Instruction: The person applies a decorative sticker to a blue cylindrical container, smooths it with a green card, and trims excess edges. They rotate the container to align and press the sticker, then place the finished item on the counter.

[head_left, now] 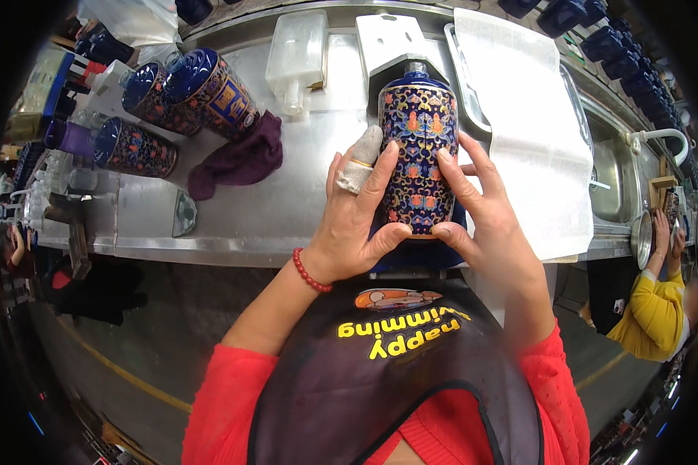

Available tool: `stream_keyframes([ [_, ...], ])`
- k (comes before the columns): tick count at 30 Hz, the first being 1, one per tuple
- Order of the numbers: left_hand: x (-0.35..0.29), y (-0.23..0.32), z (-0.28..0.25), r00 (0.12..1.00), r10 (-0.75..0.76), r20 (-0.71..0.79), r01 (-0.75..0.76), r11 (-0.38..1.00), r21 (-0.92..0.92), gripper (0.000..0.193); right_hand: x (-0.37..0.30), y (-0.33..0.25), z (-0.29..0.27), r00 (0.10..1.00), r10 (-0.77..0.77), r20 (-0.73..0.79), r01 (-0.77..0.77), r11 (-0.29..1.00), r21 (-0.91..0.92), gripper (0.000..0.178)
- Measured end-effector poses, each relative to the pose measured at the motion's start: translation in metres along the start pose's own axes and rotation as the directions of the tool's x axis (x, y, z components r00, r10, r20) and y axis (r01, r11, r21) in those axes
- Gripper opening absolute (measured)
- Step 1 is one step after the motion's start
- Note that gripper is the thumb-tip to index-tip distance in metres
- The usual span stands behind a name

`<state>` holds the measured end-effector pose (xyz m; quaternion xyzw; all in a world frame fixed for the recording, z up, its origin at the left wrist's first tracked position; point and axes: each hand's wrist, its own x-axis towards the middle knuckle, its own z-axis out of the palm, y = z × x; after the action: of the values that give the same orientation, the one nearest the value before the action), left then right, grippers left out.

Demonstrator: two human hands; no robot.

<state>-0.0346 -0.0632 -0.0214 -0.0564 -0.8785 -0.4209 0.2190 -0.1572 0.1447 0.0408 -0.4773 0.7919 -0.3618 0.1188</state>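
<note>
A dark blue bottle (417,159) with a colourful floral pattern lies between my hands, its neck pointing away from me. My left hand (347,205) is closed against its left side, thumb near the base; one finger wears a grey fingertip cover held by a pale wrap. On the other side my right hand (485,205) grips it, fingertips on the patterned front and thumb at the bottom edge. Beneath the bottle shows part of a dark support (374,81). Several more patterned blue bottles (213,93) stand to the left, beside a crumpled purple cloth (240,155).
The metal worktable (295,209) carries a clear plastic container (298,54) at the back and a white paper sheet (531,147) over trays on the right. Further right are a sink (613,182) and a person in yellow (651,314). Dark blue bottles (620,54) line the far right.
</note>
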Motion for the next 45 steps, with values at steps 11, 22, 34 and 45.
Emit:
stream_keyframes([
  [11,0.002,0.007,0.004,0.999,0.004,-0.051,-0.004,1.0,-0.012,0.091,0.0,-0.005,0.001,1.0,0.013,-0.009,-0.013,1.0,-0.023,0.087],
  [22,-0.003,0.007,0.006,0.998,0.003,-0.057,-0.002,1.0,0.007,0.1,0.0,-0.005,0.004,1.0,0.016,-0.026,-0.016,1.0,0.01,0.087],
  [34,-0.057,0.036,0.034,0.995,-0.016,-0.1,0.039,0.973,0.227,0.099,0.001,-0.001,0.012,0.998,-0.026,-0.053,0.028,0.999,0.034,0.086],
  [45,-0.022,0.025,-0.007,0.989,0.011,-0.147,0.058,0.886,0.46,0.091,-0.003,0.006,0.008,0.999,-0.006,-0.053,0.013,0.991,0.13,0.084],
])
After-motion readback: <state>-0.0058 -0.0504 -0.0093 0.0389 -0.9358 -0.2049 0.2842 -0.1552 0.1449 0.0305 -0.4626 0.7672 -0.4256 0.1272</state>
